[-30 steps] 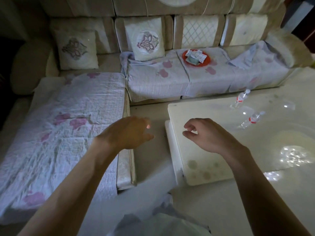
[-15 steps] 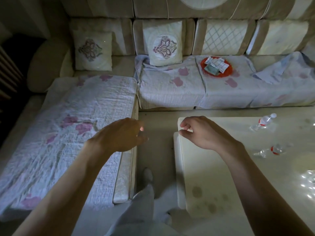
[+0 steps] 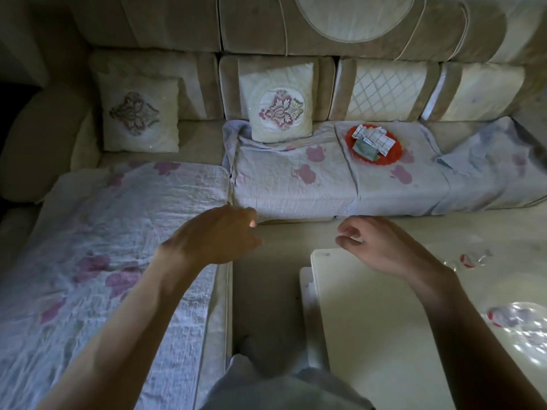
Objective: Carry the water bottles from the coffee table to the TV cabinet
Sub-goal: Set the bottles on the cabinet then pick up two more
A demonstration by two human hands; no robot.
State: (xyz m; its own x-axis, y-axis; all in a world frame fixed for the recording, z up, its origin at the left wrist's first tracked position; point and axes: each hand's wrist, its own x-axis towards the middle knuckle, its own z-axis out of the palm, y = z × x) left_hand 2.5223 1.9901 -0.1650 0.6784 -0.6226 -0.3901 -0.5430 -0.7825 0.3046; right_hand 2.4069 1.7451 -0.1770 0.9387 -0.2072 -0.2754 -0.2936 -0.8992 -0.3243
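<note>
standing at the near left corner of the table (image 3: 370,315), the person has both arms out in front, neither carrying anything. only the head view is available.

placement: one bottle (image 3: 469,259) lies on its side on the table top at the right, far of the right forearm; it is clear with a red band, blurred, so its cap end cannot be made out. a second red-marked shape sits at the right edge under bright glare (image 3: 521,321); whether it is the other bottle cannot be told. both lie well apart from the hands, so in my judgement no pickup has begun. the tv cabinet is not in view.

pose: the left hand (image 3: 216,235) hangs palm down over the gap between the sofa (image 3: 124,232) and the table, fingers loosely together and slightly curled, touching nothing. the right hand (image 3: 381,247) hovers over the table's far left corner, fingers loosely curled with the thumb apart, gripping nothing; whether it touches the table cannot be told.

other items: a red plate (image 3: 396,155) with folded papers rests on the far sofa seat, and two cushions (image 3: 278,102) lean on the backrest.

judgement: the right hand is the nearer one for the first bottle; a lying bottle may roll when touched.
</note>
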